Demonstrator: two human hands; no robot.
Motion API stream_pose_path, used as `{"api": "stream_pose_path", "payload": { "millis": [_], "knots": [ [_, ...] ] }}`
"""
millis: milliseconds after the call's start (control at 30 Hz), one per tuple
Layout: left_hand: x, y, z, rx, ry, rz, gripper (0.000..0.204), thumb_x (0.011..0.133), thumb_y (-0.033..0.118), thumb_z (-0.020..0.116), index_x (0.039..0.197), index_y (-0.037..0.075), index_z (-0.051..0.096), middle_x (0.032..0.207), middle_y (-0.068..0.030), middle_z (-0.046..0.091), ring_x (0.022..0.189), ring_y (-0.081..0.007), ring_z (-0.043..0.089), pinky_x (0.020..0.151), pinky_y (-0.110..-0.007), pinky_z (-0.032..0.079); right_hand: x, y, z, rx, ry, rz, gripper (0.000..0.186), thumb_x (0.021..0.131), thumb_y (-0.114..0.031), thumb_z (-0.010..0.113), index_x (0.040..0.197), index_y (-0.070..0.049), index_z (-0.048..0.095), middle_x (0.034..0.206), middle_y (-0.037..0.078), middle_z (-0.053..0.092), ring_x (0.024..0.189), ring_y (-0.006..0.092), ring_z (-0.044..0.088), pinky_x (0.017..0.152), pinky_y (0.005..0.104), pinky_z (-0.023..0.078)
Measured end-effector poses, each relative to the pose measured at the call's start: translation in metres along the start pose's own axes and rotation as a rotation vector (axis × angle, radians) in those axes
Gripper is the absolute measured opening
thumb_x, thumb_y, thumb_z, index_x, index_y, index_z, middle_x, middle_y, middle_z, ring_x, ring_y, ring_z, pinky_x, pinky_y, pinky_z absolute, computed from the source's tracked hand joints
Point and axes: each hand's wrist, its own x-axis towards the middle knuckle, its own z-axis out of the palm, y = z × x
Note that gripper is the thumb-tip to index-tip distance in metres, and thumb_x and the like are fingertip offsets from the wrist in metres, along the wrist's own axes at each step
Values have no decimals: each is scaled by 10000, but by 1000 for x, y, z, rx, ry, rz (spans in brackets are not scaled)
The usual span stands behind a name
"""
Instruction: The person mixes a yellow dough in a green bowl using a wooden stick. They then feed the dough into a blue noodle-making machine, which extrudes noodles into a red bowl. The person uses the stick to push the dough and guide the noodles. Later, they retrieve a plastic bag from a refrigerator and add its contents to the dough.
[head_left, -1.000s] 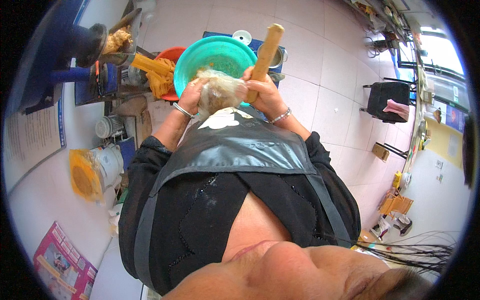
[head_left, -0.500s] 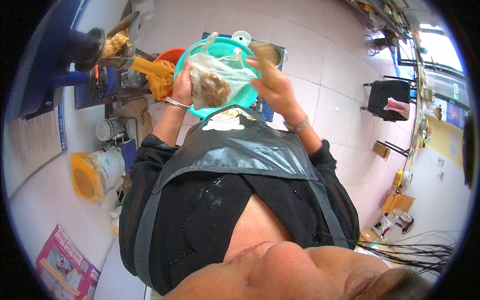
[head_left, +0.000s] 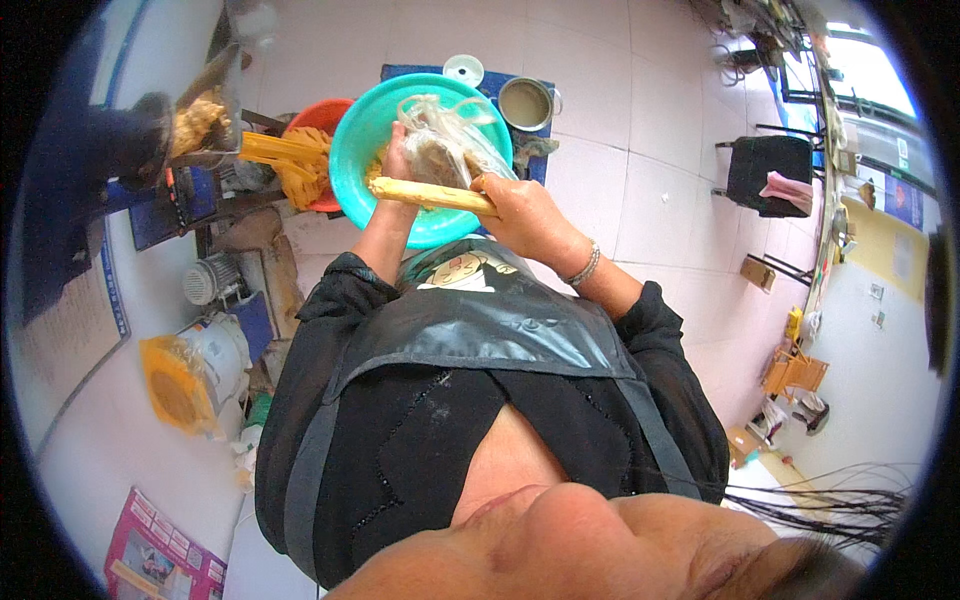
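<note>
A clear plastic bag (head_left: 450,140) with brown contents is over the big teal basin (head_left: 347,205), its loose top bunched up. My left hand (head_left: 398,160) grips the bag's left side; some of its fingers are hidden behind it. In my right hand (head_left: 535,215) is a pale wooden stick (head_left: 425,194), which points left across the front of the bag and over my left wrist. The right fingertips are close to the bag's lower right edge; whether they touch it I cannot tell. Yellowish bits show at the bottom of the basin.
Left of the basin, yellow strips (head_left: 290,165) hang from a machine holding crumbly dough (head_left: 200,122) into a red basin (head_left: 322,116). Beyond stand a metal pot (head_left: 525,103) and a small white round container (head_left: 463,69). A black chair (head_left: 768,175) is at the right.
The stick, raised and blurred before, now lies level across the bag's front. Both hands have come closer together, and the bag has turned with its brown part less visible.
</note>
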Motion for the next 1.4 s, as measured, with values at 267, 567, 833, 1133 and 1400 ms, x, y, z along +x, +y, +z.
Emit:
{"api": "stream_pose_path", "payload": {
  "millis": [267, 567, 833, 1133, 1400],
  "knots": [
    [34, -28, -65, -171, -14, -166, 597, 970, 526, 331, 1303, 59, 499, 1273, -128, 563, 1138, -314, 549, 1017, -506, 407, -21, 46, 37, 24, -168, 104, 130, 785, -135, 623, 881, -66, 567, 704, 155, 615, 649, 373, 625, 557, 464, 496],
    [44, -46, -89, -508, -447, -517, 594, 974, 467, 340, 1380, 39, 411, 1344, -153, 507, 1184, -310, 522, 1025, -446, 414, -26, 110, 70, 30, 13, 296, 702, 763, -121, 635, 1398, -30, 350, 663, 188, 621, 619, 388, 630, 575, 483, 494],
    [32, -56, -103, -47, -364, -665, 472, 920, 356, 554, 1268, 40, 518, 1201, -121, 604, 1076, -211, 590, 968, -361, 471, -8, 154, 112, 602, -32, 620, 874, 727, -70, 595, 1480, -14, 156, 717, 176, 633, 585, 258, 642, 550, 357, 497],
    [19, -79, -67, -168, 150, -422, 500, 967, 422, 462, 1205, -12, 537, 825, -103, 603, 699, -188, 584, 561, -298, 502, -36, 198, 218, 1704, -258, 889, 453, 834, -166, 635, 1266, -168, 498, 679, -42, 533, 461, 56, 469, 348, 194, 336],
    [89, -85, -105, -495, -281, -402, 775, 847, 717, 448, 1241, 56, 540, 709, -57, 557, 697, -210, 576, 616, -352, 501, -83, 161, 292, 2651, -291, 713, 185, 946, -272, 497, 991, -108, 567, 551, 10, 435, 435, 96, 376, 407, 253, 279]
  ]
}}
